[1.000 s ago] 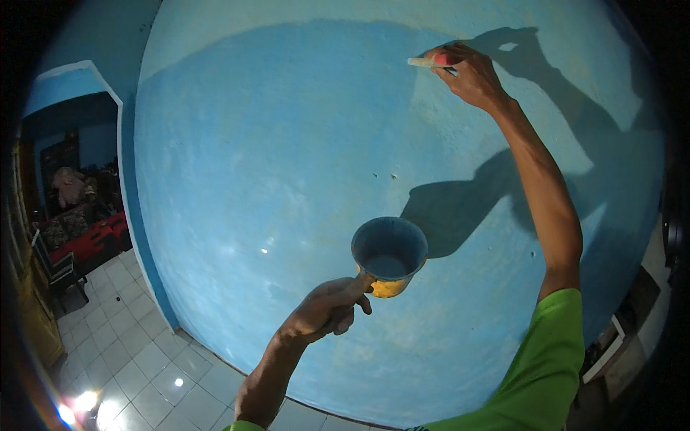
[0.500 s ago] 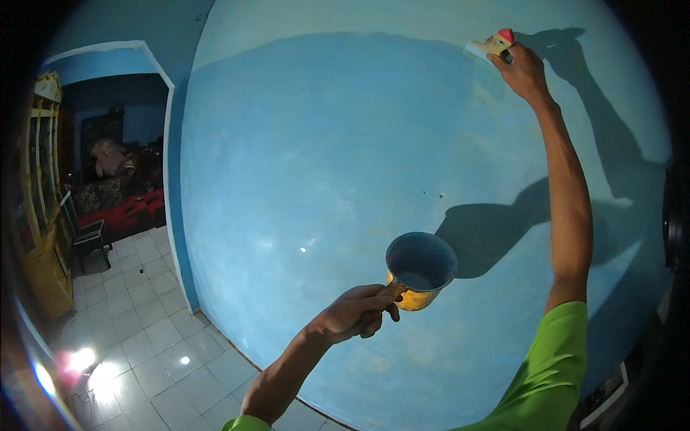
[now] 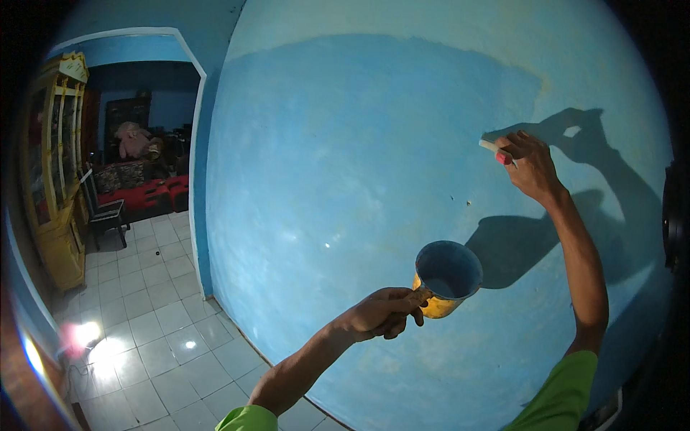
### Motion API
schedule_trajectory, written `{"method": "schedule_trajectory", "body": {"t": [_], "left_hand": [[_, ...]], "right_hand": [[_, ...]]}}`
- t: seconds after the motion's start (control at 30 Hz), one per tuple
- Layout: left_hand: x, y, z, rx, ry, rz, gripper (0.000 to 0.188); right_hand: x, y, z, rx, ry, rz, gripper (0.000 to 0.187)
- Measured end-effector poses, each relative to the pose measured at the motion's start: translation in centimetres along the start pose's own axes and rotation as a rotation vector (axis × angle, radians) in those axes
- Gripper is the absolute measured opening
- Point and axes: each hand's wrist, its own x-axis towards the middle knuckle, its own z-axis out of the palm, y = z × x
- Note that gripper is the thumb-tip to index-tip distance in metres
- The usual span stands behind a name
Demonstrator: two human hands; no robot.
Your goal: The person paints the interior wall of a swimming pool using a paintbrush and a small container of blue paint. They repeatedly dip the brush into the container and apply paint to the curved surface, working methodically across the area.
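My left hand (image 3: 388, 312) is closed round the handle of a yellow dipper (image 3: 440, 307), held with its mouth tipped toward me. Blue paint coats the inside of the dipper. In my right hand (image 3: 535, 169) is a paintbrush (image 3: 490, 145) with a red handle end, its pale bristles at the wall (image 3: 338, 165). A broad area of deeper blue covers the middle of the wall, bounded above and at the right by paler blue-green. Shadows of both hands, the brush and the dipper fall on the wall to the right.
At the left, a white-trimmed doorway (image 3: 199, 129) opens on a room with red seating (image 3: 147, 202). A dark chair (image 3: 108, 215) and a yellow cabinet (image 3: 61, 244) stand there. A bright lamp (image 3: 88, 333) shines low over the white floor tiles (image 3: 154, 330).
My right hand has brought the brush down the wall from the upper edge of the deeper blue, turning it. The view has shifted slightly; the dipper remains in my left hand.
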Motion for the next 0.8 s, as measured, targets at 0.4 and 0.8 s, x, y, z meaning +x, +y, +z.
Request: {"method": "schedule_trajectory", "body": {"t": [0.4,0.8], "left_hand": [[-0.6,0.7,0.7,0.022,0.008,-0.012,0.042],[0.9,0.4,0.1,0.018,-0.008,-0.002,0.037]], "right_hand": [[6.8,12.3,-1.3,-0.044,0.015,0.437,0.037],[1.7,7.6,3.5,-0.232,0.162,0.006,0.042]]}}
